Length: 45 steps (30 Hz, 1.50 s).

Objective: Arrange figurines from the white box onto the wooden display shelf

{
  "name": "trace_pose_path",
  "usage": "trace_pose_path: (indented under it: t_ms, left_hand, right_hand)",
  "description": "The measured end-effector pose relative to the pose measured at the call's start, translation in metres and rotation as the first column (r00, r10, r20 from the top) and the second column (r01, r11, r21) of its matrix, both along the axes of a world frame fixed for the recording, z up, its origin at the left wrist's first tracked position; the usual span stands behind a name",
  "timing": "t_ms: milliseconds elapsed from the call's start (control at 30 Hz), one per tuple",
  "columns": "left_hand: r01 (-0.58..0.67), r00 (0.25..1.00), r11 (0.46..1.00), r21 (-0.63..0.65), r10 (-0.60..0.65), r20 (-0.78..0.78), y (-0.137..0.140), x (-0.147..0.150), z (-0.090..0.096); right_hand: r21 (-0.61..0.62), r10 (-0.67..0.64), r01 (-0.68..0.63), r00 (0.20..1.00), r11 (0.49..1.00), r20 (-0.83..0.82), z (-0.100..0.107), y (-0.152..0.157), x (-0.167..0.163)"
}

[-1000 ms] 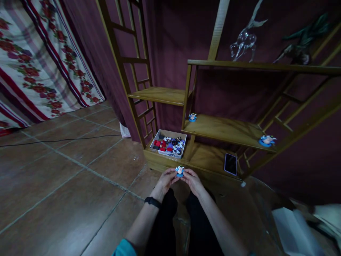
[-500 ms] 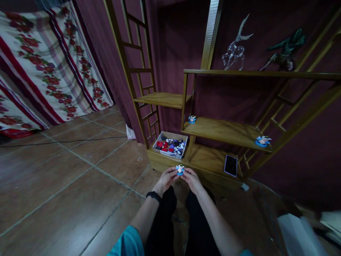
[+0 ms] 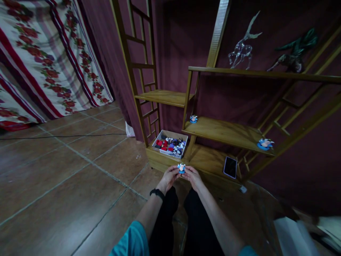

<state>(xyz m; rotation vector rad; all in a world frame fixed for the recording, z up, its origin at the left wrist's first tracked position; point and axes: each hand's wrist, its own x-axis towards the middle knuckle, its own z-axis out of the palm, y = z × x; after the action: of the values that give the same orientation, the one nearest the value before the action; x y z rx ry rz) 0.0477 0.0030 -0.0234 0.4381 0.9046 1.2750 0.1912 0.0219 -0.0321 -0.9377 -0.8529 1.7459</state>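
Observation:
A small figurine on a blue base is pinched between my left hand and my right hand, just in front of the lowest board of a wooden shelf unit. A white box full of several more small figurines sits on that board, behind my hands. Two similar figurines stand on the middle shelf, one at its left end and one at its right end.
A dark phone lies on the lowest board to the right. A clear glass deer and a dark green figure stand on the top shelf. The floor is tiled, with a black cable and a floral cloth at left. White papers lie at lower right.
My hands keep holding the figurine in the same grip. The view has shifted slightly, so the shelf and hands sit a little higher and closer in the frame.

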Motion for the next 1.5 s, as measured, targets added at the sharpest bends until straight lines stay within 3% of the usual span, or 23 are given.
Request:
trace_pose_path:
  t_ms: [300, 1500]
  left_hand:
    - [-0.057, 0.998, 0.998, 0.017, 0.058, -0.011, -0.0002, 0.0026, -0.003]
    - [0.021, 0.999, 0.994, 0.112, -0.025, 0.037, -0.0095, 0.0089, -0.0012]
  right_hand:
    - [0.008, 0.014, -0.014, 0.999, 1.0, 0.052, -0.0039, -0.0025, -0.0012]
    - [-0.005, 0.018, -0.018, 0.997, 1.0, 0.074, 0.0037, -0.0061, 0.0027]
